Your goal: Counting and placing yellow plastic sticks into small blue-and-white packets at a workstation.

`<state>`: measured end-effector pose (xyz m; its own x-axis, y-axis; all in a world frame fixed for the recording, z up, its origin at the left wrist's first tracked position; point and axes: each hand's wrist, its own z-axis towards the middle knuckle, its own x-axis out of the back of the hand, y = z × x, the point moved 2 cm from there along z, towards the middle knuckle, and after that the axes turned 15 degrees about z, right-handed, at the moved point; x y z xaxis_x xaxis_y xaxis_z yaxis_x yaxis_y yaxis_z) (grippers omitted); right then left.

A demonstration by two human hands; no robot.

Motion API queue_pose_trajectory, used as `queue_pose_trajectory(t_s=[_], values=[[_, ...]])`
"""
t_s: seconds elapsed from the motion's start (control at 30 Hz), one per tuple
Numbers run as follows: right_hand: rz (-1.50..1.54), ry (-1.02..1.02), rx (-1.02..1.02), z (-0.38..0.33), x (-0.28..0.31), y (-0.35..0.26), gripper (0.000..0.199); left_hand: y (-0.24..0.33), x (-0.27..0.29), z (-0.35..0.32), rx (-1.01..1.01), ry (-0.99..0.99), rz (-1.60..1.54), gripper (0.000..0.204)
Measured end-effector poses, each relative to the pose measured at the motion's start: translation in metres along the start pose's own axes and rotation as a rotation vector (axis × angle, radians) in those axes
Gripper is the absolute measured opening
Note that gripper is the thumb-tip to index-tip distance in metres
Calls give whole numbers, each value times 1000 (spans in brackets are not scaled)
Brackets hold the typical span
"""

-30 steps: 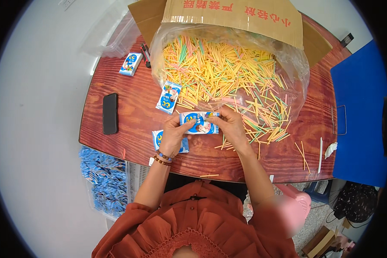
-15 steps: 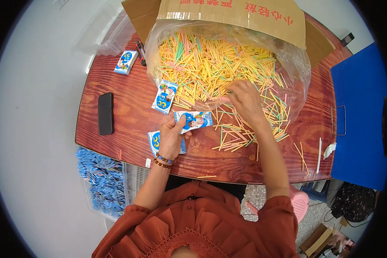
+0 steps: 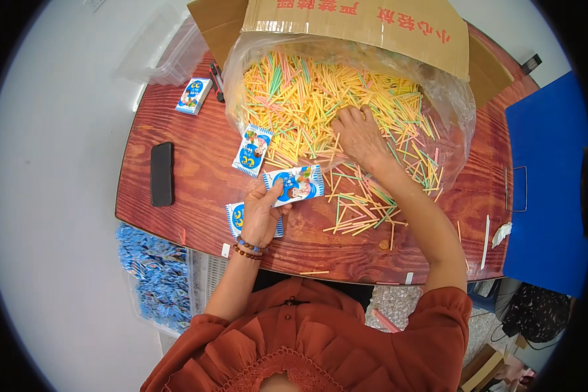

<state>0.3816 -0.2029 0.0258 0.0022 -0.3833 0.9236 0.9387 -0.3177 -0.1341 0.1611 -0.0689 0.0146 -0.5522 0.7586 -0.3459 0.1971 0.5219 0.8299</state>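
Observation:
My left hand point(image 3: 260, 214) holds a small blue and white packet point(image 3: 295, 185) just above the red wooden table point(image 3: 196, 189). My right hand point(image 3: 359, 134) reaches into a big heap of thin yellow, green and pink sticks point(image 3: 307, 98), fingers spread on them; whether it grips any I cannot tell. The heap lies in a clear plastic bag point(image 3: 460, 117) spilling out of a tipped cardboard box point(image 3: 366, 23). Loose sticks point(image 3: 359, 209) lie scattered on the table near my right forearm.
Another packet point(image 3: 253, 149) lies by the bag's edge, one point(image 3: 236, 219) sits under my left hand, a third point(image 3: 193, 95) at the far left. A black phone point(image 3: 161, 173) lies left. A crate of blue packets point(image 3: 151, 274) stands below the table; a blue board point(image 3: 545, 183) stands right.
My right hand left the packet and moved up and away into the stick heap. My left hand kept the packet and stayed almost still.

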Motion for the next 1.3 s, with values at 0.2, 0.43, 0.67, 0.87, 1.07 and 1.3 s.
queue_pose_trajectory(t_s=[0.2, 0.43, 0.67, 0.87, 1.07, 1.3], values=[[263, 44, -58, -9, 5, 5, 24, -1, 5, 1, -18, -71, -1, 10], [1090, 266, -580, -32, 0, 28, 31, -2, -8, 2, 12, -76, -50, 9], [1386, 423, -727, -43, -8, 37, 30, -4, -11, 2, 9, -113, -59, 11], [1602, 469, -839, -47, 4, 6, 25, -2, -10, 1, -10, -81, -111, 13], [1820, 839, -727, -55, 24, -20, 14, -11, -21, 5, -3, -157, -159, 15], [1919, 864, -369, -41, 58, -96, 22, -8, -29, 3, -5, -149, -108, 18]])
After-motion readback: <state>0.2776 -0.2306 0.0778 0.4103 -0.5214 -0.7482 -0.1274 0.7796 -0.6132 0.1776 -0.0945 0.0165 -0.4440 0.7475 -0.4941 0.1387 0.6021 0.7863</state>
